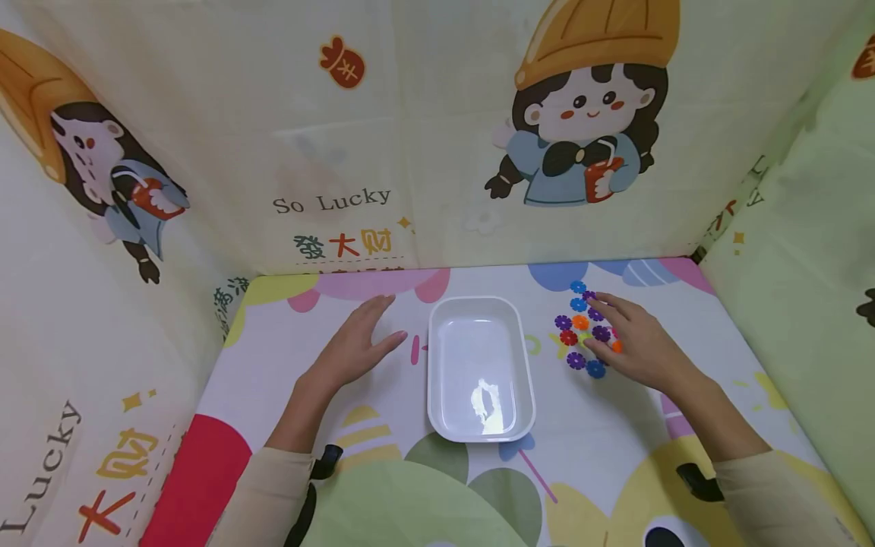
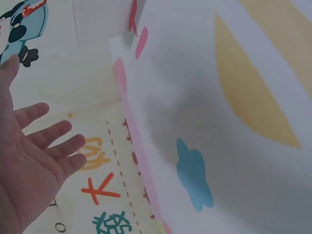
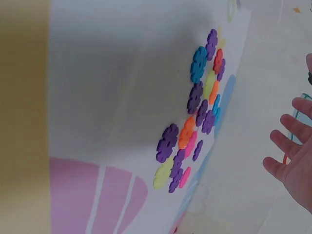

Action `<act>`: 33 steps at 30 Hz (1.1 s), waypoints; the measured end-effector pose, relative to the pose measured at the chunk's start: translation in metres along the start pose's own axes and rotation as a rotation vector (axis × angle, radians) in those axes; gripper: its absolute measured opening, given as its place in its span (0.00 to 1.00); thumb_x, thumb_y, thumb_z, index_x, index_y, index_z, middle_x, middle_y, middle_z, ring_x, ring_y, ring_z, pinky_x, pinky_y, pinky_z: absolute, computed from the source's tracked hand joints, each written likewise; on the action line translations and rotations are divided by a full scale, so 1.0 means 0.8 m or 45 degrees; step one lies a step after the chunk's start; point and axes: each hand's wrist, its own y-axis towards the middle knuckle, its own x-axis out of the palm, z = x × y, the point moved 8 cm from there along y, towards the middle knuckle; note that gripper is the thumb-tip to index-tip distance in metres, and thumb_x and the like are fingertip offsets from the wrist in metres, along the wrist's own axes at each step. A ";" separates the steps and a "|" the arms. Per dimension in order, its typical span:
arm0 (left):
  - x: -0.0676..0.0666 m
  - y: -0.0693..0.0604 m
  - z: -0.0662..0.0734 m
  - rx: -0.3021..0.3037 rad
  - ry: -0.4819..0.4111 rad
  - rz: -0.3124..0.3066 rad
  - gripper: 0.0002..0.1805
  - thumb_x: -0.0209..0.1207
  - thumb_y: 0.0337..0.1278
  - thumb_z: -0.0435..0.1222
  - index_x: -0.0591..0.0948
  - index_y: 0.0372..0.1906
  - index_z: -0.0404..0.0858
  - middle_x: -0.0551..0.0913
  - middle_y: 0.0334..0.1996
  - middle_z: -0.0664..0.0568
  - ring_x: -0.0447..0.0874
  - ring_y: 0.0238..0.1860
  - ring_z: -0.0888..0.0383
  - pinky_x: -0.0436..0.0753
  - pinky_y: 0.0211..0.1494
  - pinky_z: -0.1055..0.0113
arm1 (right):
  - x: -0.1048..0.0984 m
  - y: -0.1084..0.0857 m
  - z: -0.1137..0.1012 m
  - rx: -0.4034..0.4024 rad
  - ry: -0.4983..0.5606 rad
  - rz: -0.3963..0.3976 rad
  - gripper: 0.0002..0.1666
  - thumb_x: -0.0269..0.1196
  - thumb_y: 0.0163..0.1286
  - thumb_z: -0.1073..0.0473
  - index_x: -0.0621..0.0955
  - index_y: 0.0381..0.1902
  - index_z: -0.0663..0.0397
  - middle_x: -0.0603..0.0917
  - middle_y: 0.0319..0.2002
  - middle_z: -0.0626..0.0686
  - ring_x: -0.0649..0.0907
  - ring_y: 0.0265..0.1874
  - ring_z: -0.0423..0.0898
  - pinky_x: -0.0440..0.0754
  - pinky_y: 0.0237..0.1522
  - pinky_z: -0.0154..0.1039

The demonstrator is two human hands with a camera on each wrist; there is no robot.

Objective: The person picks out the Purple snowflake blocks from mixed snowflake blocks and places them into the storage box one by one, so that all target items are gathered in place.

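A white rectangular tray [image 1: 472, 349] lies on the table, its inside bare. To its right, a loose cluster of small plastic flower-shaped discs [image 1: 579, 322] is spread out in purple, blue, orange, red, yellow and pink. My right hand [image 1: 639, 349] hovers over the right side of this cluster with fingers extended, hiding some discs in the head view. The right wrist view shows the discs [image 3: 186, 132] lying flat, apart from the hand [image 3: 297, 161]. Left of the tray, my left hand [image 1: 355, 346] is held in the air, fingers spread and holding nothing.
A patterned cloth [image 1: 383, 486] with cartoon prints covers the table. Printed fabric walls [image 1: 437, 137] stand at the back and on both sides. Black straps [image 1: 326, 462] show at the sleeve cuffs.
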 end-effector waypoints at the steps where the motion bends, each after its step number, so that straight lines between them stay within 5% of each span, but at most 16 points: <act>1: 0.001 0.001 0.001 -0.007 -0.025 -0.007 0.44 0.60 0.67 0.59 0.59 0.82 0.48 0.59 0.81 0.46 0.55 0.82 0.43 0.64 0.80 0.35 | 0.001 -0.001 0.002 0.008 0.015 -0.013 0.44 0.73 0.63 0.50 0.71 0.74 0.58 0.70 0.72 0.66 0.70 0.69 0.70 0.72 0.67 0.76; 10: 0.006 0.004 0.005 -0.059 -0.257 -0.076 0.44 0.66 0.65 0.55 0.62 0.80 0.50 0.71 0.75 0.47 0.73 0.73 0.42 0.80 0.70 0.38 | 0.014 -0.004 0.020 0.092 0.132 -0.176 0.40 0.69 0.70 0.48 0.70 0.74 0.57 0.70 0.71 0.67 0.68 0.70 0.70 0.73 0.63 0.79; 20: 0.019 0.010 0.012 -0.065 -0.439 -0.174 0.39 0.67 0.65 0.48 0.66 0.77 0.46 0.76 0.69 0.42 0.81 0.65 0.44 0.88 0.62 0.47 | 0.023 -0.006 0.031 0.108 0.219 -0.236 0.35 0.67 0.72 0.48 0.73 0.72 0.55 0.72 0.70 0.69 0.68 0.69 0.72 0.72 0.62 0.82; 33: 0.044 0.021 0.021 -0.083 -0.612 -0.314 0.41 0.69 0.64 0.46 0.67 0.76 0.37 0.81 0.64 0.42 0.85 0.61 0.45 0.88 0.64 0.48 | 0.026 -0.007 0.038 0.130 0.288 -0.285 0.33 0.68 0.72 0.48 0.77 0.69 0.56 0.78 0.66 0.66 0.71 0.69 0.70 0.74 0.63 0.79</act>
